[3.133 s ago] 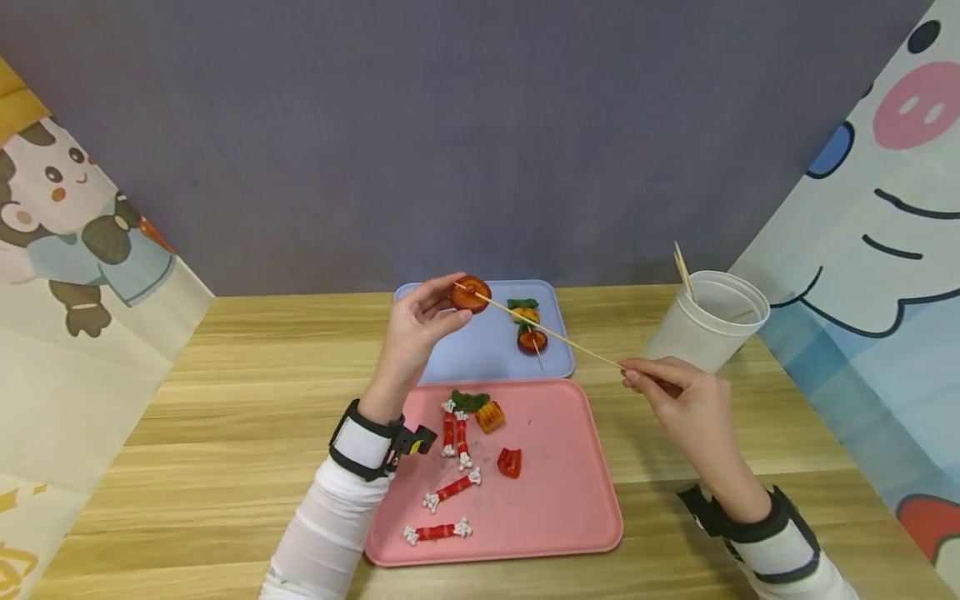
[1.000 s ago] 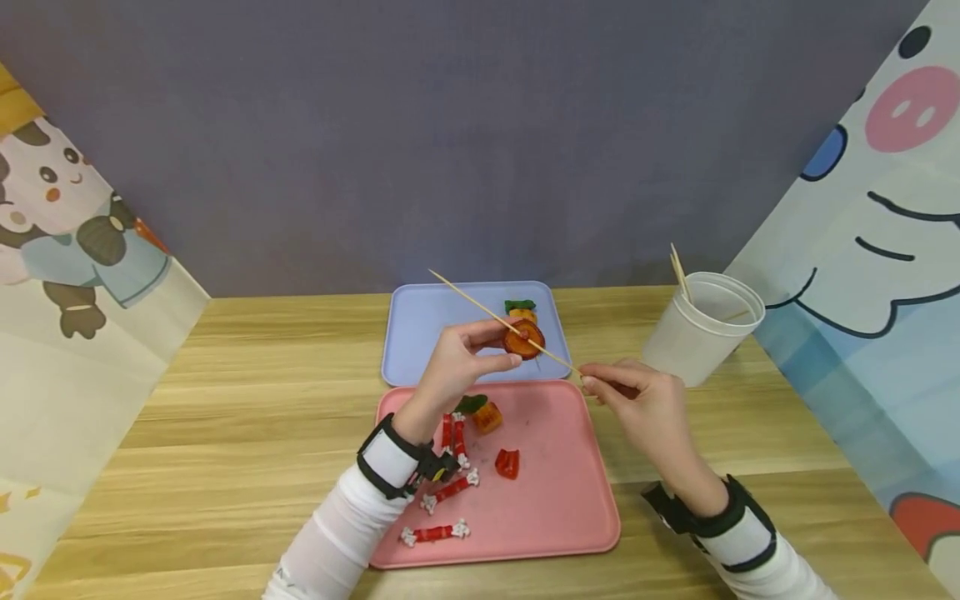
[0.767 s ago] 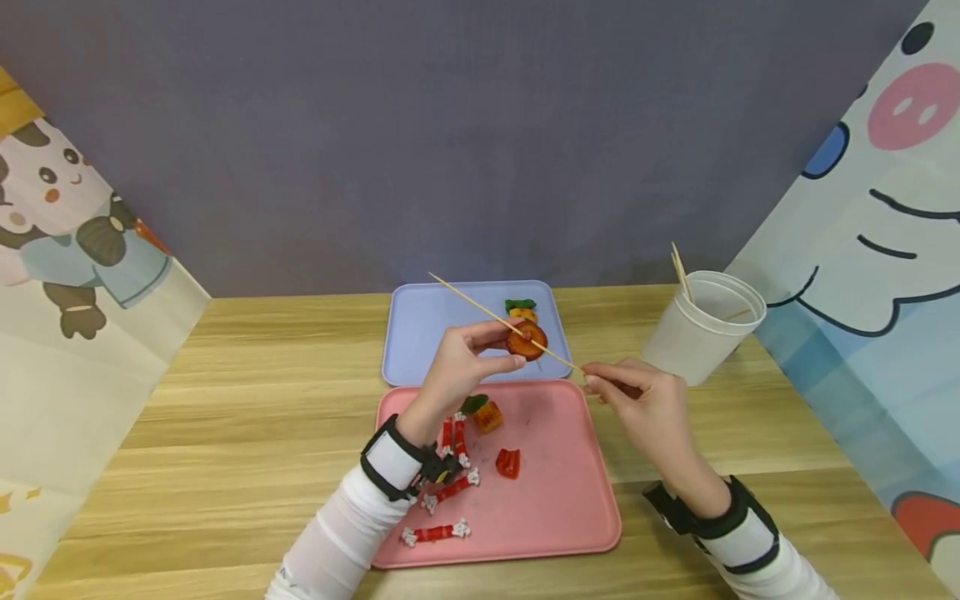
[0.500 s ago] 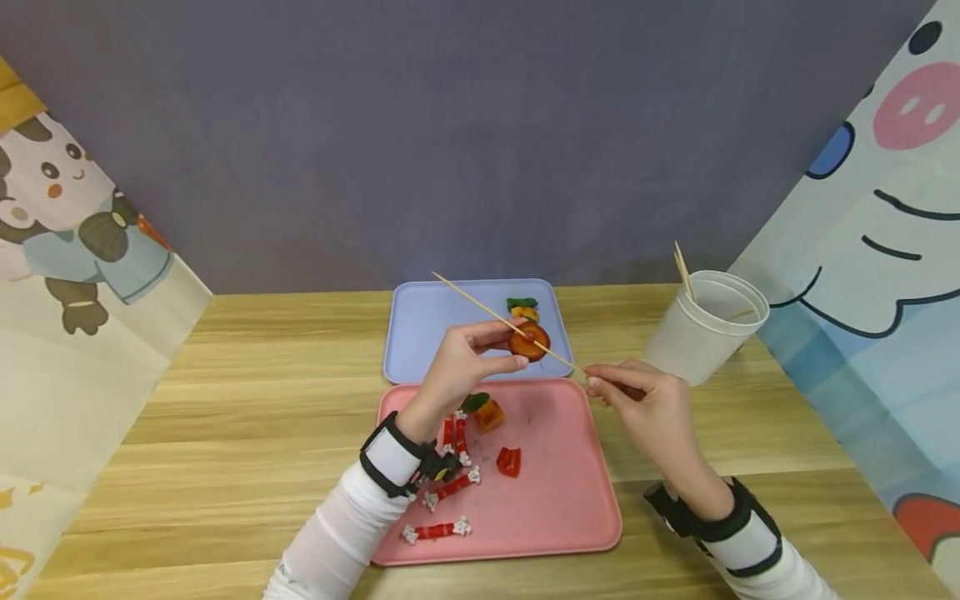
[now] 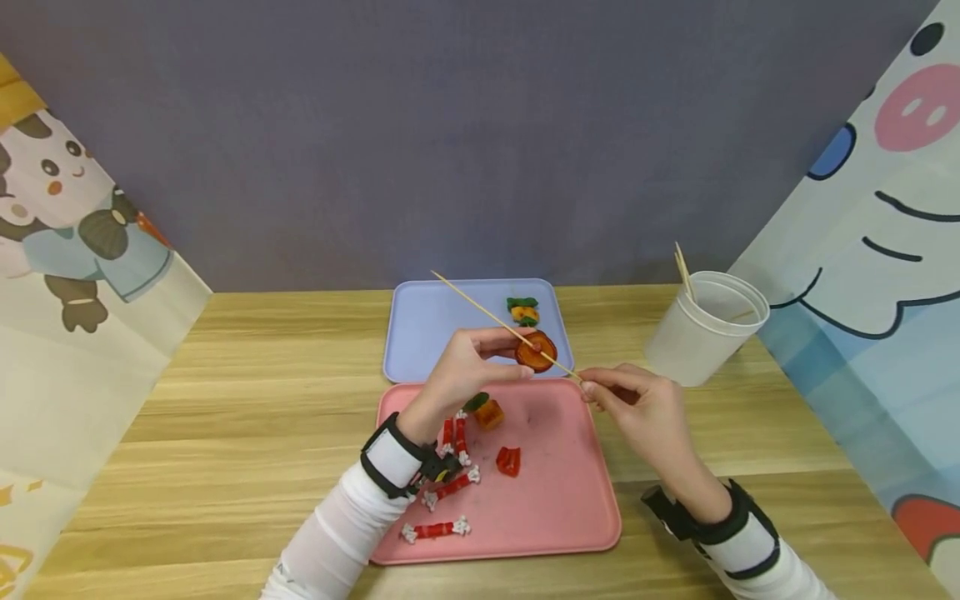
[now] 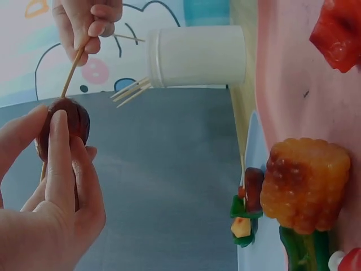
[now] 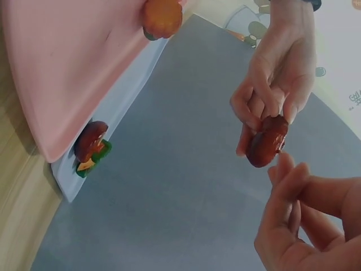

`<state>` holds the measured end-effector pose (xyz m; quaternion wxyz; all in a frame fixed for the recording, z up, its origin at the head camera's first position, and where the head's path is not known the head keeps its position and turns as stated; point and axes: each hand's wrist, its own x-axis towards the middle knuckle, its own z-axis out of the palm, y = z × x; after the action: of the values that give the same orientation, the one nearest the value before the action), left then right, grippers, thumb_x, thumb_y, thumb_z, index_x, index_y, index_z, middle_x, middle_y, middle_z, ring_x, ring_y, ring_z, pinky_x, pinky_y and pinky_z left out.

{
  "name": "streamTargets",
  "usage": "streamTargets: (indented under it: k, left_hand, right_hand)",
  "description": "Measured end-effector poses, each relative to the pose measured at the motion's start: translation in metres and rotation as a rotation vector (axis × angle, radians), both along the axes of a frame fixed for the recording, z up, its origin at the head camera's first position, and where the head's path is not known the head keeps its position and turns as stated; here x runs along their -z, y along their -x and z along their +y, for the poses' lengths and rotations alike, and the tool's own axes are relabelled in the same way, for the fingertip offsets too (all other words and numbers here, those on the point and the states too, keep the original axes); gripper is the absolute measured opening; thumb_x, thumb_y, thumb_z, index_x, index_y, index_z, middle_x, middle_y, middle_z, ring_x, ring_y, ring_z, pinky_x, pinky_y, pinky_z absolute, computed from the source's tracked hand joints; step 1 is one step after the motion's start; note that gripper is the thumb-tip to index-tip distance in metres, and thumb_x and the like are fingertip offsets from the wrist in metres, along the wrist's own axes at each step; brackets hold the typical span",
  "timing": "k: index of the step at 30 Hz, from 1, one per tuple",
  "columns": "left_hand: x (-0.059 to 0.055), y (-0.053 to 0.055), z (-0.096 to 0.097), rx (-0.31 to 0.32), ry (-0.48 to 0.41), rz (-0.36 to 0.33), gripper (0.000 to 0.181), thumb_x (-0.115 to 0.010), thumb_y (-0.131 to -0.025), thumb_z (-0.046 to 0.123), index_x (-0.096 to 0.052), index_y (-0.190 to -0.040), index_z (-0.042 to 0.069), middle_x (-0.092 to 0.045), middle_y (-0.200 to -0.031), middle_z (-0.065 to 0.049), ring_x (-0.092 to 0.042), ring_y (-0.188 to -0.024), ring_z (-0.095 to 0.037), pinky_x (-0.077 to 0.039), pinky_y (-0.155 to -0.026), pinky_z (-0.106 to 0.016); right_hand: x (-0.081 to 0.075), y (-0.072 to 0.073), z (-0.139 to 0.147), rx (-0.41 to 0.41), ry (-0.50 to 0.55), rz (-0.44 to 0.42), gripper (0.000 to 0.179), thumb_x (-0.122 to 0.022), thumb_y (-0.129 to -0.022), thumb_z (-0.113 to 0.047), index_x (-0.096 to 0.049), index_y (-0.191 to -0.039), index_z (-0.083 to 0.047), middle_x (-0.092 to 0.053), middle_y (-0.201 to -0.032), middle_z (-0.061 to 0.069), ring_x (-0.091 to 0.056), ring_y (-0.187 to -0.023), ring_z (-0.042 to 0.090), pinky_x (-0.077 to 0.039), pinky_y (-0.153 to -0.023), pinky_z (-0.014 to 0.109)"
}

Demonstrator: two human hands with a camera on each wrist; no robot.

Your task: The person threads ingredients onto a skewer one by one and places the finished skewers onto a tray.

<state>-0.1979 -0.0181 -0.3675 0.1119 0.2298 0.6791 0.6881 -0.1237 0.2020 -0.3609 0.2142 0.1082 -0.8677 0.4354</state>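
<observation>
My left hand (image 5: 465,367) holds a round, reddish-brown mushroom-like piece (image 5: 529,358) between fingers and thumb. A thin bamboo skewer (image 5: 480,306) runs through its middle, with a long bare length and its tip sticking out to the upper left. Close to the piece, my right hand (image 5: 637,408) pinches the skewer's other end. Both hands are held above the meeting edges of the pink tray (image 5: 555,508) and blue tray (image 5: 427,308). In the left wrist view, the brown piece (image 6: 79,116) is partly covered by the fingers.
A loaded skewer with green and yellow pieces (image 5: 525,314) lies on the blue tray. The pink tray bears a corn chunk (image 5: 490,415), a green piece (image 5: 476,402), a red pepper piece (image 5: 508,462) and several red-and-white sticks (image 5: 437,531). A white cup (image 5: 686,342) with skewers stands right.
The brown piece has slid along the skewer from near the tip to near the right hand. The left hand moved right with it, and the right hand shifted left.
</observation>
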Motion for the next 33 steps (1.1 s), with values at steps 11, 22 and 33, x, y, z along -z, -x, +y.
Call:
streamTargets:
  k: [11, 22, 33]
  left_hand:
    - [0.0, 0.003, 0.001, 0.053, 0.032, 0.087, 0.051, -0.072, -0.075, 0.003, -0.059, -0.124, 0.007, -0.064, -0.114, -0.015, -0.06, -0.096, -0.021, -0.051, -0.086, -0.043]
    - [0.012, -0.01, -0.002, 0.118, 0.624, 0.323, 0.05, -0.075, -0.07, 0.017, -0.064, -0.118, 0.013, -0.065, -0.114, -0.004, -0.059, -0.093, -0.018, -0.052, -0.072, -0.028]
    - [0.024, -0.025, -0.005, 0.358, 0.92, 0.491, 0.043, -0.076, -0.063, 0.008, -0.07, -0.106, 0.014, -0.065, -0.101, 0.001, -0.052, -0.091, -0.012, -0.043, -0.082, -0.027]
  right_hand:
    - [0.003, 0.002, 0.005, -0.062, -0.011, -0.057, 0.013, -0.069, -0.078, -0.003, -0.074, -0.09, -0.003, -0.065, -0.069, 0.004, -0.061, -0.059, 0.012, -0.051, -0.051, 0.017]
    - [0.009, 0.008, 0.026, -0.049, 0.011, -0.032, 0.013, -0.068, -0.079, -0.001, -0.073, -0.09, 0.001, -0.068, -0.07, 0.012, -0.06, -0.059, 0.006, -0.05, -0.05, 0.015]
    - [0.017, 0.007, 0.05, 0.066, -0.039, -0.044, 0.012, -0.068, -0.078, 0.0, -0.073, -0.089, 0.0, -0.068, -0.071, 0.012, -0.062, -0.059, 0.011, -0.047, -0.049, 0.011]
